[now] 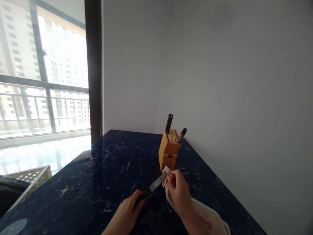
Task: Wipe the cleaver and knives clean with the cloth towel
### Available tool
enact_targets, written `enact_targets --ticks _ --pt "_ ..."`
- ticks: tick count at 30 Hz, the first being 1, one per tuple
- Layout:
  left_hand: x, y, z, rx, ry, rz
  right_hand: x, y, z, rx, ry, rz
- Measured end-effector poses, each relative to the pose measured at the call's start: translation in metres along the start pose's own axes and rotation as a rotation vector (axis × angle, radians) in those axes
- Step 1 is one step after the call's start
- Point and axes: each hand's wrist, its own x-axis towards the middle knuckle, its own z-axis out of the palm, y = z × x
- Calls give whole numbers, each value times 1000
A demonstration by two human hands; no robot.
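My left hand [130,206] is closed round the black handle of a kitchen knife [156,184], whose blade points up and to the right. Pinched in my right hand [179,192] is a white cloth [167,170] with reddish marks, folded over the blade's tip end. The tip itself is hidden by the cloth. Just beyond my hands stands a wooden knife block [168,151]. A black-handled knife [169,124] rises from its back left, and another dark-handled tool [182,134] leans out at its right side.
The dark blue marble-patterned table [117,163] runs back to grey walls. A white bag or cloth with red print [207,213] lies by my right forearm. At the left are a perforated light-coloured basket [36,182], a round translucent disc [16,227] and a window [44,65].
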Motion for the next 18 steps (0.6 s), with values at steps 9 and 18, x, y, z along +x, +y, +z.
enact_targets --ticks 9,18 --pt "0 -3 1 7 3 -11 -7 -2 11 75 -125 -34" --pt "0 -3 0 22 -21 -12 0 8 5 99 -49 59"
